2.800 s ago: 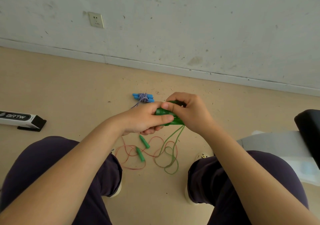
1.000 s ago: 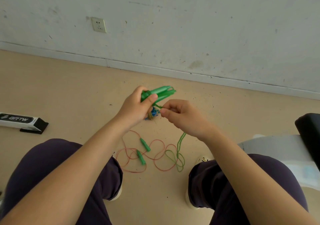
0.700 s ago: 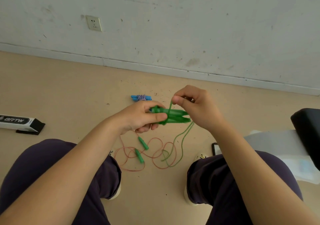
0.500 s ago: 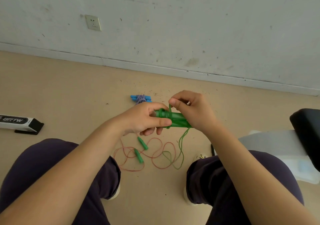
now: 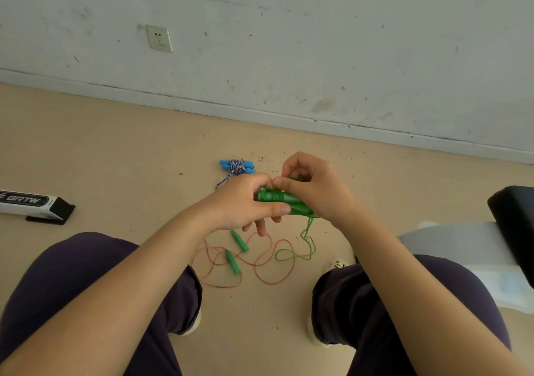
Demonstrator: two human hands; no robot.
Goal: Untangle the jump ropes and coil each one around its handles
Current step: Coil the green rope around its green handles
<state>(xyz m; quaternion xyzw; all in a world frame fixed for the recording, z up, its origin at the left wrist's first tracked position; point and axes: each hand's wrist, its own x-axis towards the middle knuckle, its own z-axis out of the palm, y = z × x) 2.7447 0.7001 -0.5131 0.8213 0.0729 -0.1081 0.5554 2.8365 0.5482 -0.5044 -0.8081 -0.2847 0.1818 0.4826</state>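
Change: half a second ago a strand of green cord stood up between the two hands, crossing over the handles; now that strand is drawn down against the handles and the right hand has closed in over them. The slack loop on the floor has shrunk against 2.8 seconds ago.
Meaning: judging by this, another turn has gone onto the green rope, and only a short tail is left to wind.
Left hand [image 5: 245, 202]: clamped on the near end of the green handles [image 5: 284, 200], thumb on top, lower fingers loosely hanging beneath.
Right hand [image 5: 315, 187]: fingers curled over the far part of the same handles; it seems to pinch the cord, but the pinch itself is hidden.
Green rope: both handles are held side by side above the floor, between the knees, with turns of cord around their middle. The free green cord [image 5: 306, 245] drops from the right hand to a small loop on the floor.
Red rope [image 5: 260, 266]: loose loops on the floor [image 5: 115, 150] under the hands, with two small green handles [image 5: 235, 250] lying inside them; not yet coiled.
Blue rope [image 5: 237, 167]: blue handles bound with striped cord, a short tail trailing, on the floor nearer the wall; it looks finished.
Other: a white and black box [image 5: 31, 202] at the left edge of the floor; a wall socket [image 5: 159, 38] above.
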